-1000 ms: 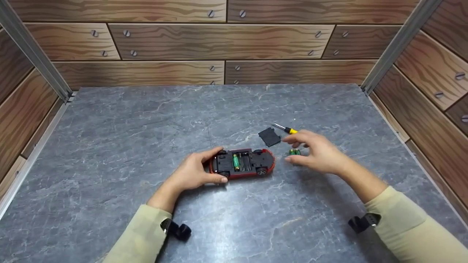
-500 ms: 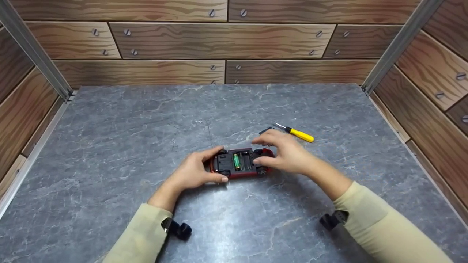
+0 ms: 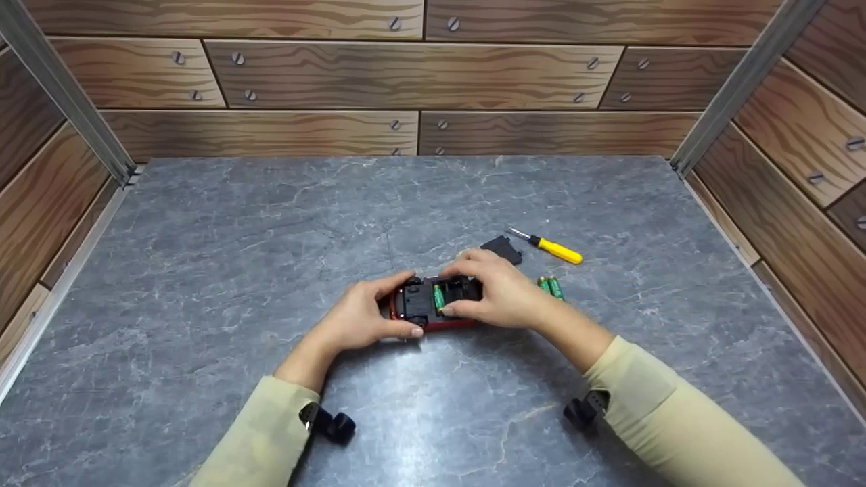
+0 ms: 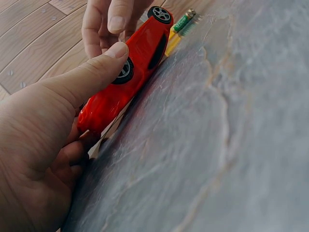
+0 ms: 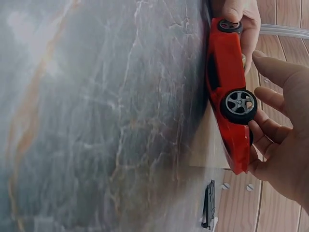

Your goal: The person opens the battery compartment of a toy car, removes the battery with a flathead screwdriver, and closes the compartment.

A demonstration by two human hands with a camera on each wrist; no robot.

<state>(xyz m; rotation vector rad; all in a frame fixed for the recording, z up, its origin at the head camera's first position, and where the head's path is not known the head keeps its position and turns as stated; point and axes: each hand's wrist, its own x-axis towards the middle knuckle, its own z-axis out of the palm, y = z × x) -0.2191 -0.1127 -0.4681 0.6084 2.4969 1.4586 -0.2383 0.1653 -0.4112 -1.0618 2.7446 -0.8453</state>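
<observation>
A red toy car (image 3: 433,323) lies upside down on the grey table (image 3: 270,237), its black underside and battery bay facing up. One green battery (image 3: 438,297) sits in the bay. My left hand (image 3: 399,304) grips the car's left end, thumb on the near side. Over the middle and right of the car, my right hand (image 3: 452,291) clasps it, fingers on the far side and thumb on the near side. Whatever lies under those fingers is hidden. The wrist views show the red car (image 4: 140,63) (image 5: 227,96) between both hands.
Two loose green batteries (image 3: 549,285) lie just right of the car. Behind them are a black battery cover (image 3: 506,247) and a yellow-handled screwdriver (image 3: 553,249). Wood-patterned walls (image 3: 419,74) close in the table at the back and both sides.
My right hand came left from the loose batteries and settled over the car's battery bay. The left hand and the car stayed put.
</observation>
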